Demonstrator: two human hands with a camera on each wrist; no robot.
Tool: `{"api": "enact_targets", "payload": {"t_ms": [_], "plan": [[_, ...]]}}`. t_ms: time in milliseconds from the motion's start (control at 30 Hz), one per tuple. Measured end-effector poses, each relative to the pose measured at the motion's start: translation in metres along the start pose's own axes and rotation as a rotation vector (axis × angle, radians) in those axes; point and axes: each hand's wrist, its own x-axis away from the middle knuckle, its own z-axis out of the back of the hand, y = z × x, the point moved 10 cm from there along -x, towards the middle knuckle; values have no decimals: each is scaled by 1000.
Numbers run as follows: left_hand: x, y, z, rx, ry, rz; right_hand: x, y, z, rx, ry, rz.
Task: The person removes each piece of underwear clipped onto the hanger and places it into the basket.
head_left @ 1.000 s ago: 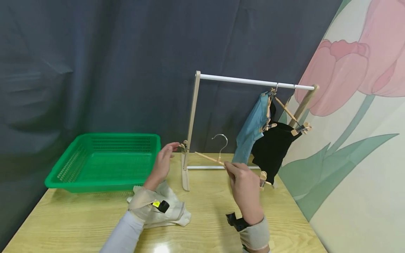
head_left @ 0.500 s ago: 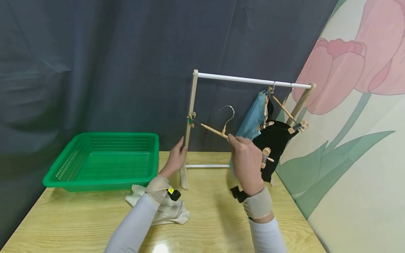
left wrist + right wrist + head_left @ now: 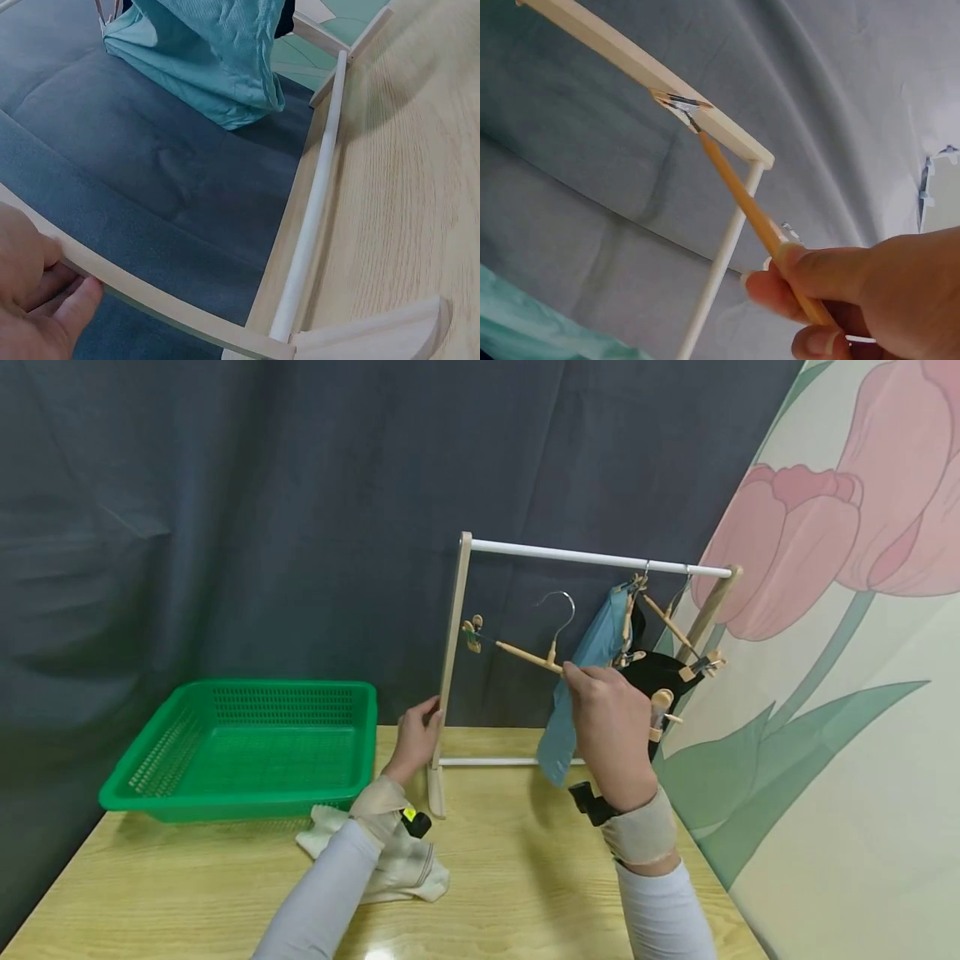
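Note:
My right hand (image 3: 611,731) grips a wooden clip hanger (image 3: 528,658) by its bar, in front of the rack. The metal hook points up below the top rail, and no garment hangs from its clips. In the right wrist view, thumb and fingers pinch the hanger bar (image 3: 739,195). My left hand (image 3: 414,739) holds the left post of the small clothes rack (image 3: 452,635) low down; the left wrist view has the thumb and curled fingers on that wooden post (image 3: 150,300). A blue garment (image 3: 558,735) and a black garment (image 3: 652,675) hang on clip hangers at the rack's right end.
A green plastic basket (image 3: 240,814) stands on the wooden table (image 3: 510,877) at the left. A crumpled cream cloth (image 3: 408,872) lies partly under my left forearm. Behind is a dark curtain (image 3: 315,527), and a tulip-painted wall (image 3: 810,693) borders the table's right side.
My right hand has raised the hanger from low in front of the rack towards the top rail and slightly right. My left hand has left the hanger's left clip and taken hold of the rack post.

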Motion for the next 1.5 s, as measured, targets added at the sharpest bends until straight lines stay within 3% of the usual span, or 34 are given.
{"api": "enact_targets", "payload": {"t_ms": [133, 300, 500, 700, 1133, 1300, 1500], "plan": [[-1, -1, 3, -15, 19, -13, -7, 4, 7, 19, 20, -24], [-6, -1, 6, -47, 22, -22, -31, 14, 6, 66, 20, -64], [-10, 2, 9, -57, 41, -42, -64, 25, -11, 106, -6, -105], [-10, 0, 9, -48, 63, -42, -81, 31, -35, 100, -42, -108], [-7, -8, 5, -46, 48, -16, -86, 34, -70, 128, -131, -140], [-5, -8, 0, -33, 10, -32, -81, 34, -76, 129, -147, -143], [-7, -8, 2, -31, 15, -38, -81, 35, -82, 86, -186, -164]]}}
